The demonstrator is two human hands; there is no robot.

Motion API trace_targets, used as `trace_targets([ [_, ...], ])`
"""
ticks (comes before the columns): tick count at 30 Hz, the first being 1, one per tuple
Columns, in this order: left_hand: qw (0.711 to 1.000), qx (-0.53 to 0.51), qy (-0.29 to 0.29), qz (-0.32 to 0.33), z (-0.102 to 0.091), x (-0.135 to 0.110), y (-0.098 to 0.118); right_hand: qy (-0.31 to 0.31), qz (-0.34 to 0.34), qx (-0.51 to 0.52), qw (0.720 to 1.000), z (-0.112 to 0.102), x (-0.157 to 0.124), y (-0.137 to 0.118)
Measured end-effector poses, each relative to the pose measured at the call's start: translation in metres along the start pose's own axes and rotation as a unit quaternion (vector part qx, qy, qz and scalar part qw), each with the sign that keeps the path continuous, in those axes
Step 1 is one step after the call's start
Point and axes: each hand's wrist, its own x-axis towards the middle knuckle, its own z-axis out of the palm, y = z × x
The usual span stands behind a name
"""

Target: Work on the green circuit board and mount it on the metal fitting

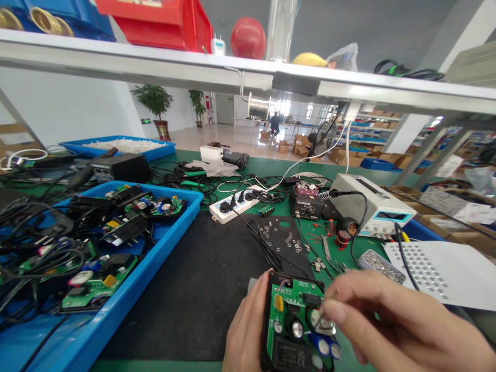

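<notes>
The circuit board (298,323) you're holding is green and sits in a black housing, component side up, low in front of you above the black mat. It carries a yellow block near its top left corner, silver-topped round capacitors in the middle and blue-sleeved ones at the lower right.

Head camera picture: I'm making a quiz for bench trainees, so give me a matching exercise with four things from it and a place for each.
Things:
1. circuit board
2. red ball
3. white power strip
4. blue tray

Places:
A. on the overhead shelf
B. at the left, filled with boards and cables
C. held in the left hand, the right hand at its top
D. mid-bench, with black plugs in it

Pairs: 1-C, 2-A, 3-D, 4-B
</notes>
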Motion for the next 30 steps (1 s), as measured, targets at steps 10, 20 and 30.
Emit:
trace_targets([
  [10,1.0,0.009,0.024,0.002,0.004,0.003,-0.001,-0.16,0.242,0.153,0.945,0.017,0.05,0.023],
  [20,1.0,0.006,0.02,0.001,0.003,0.003,0.001,-0.182,0.227,0.099,0.951,0.016,0.048,0.01],
  [30,0.999,-0.025,-0.013,-0.017,0.0,0.001,-0.001,-0.146,0.171,0.0,0.974,0.015,0.034,0.002],
])
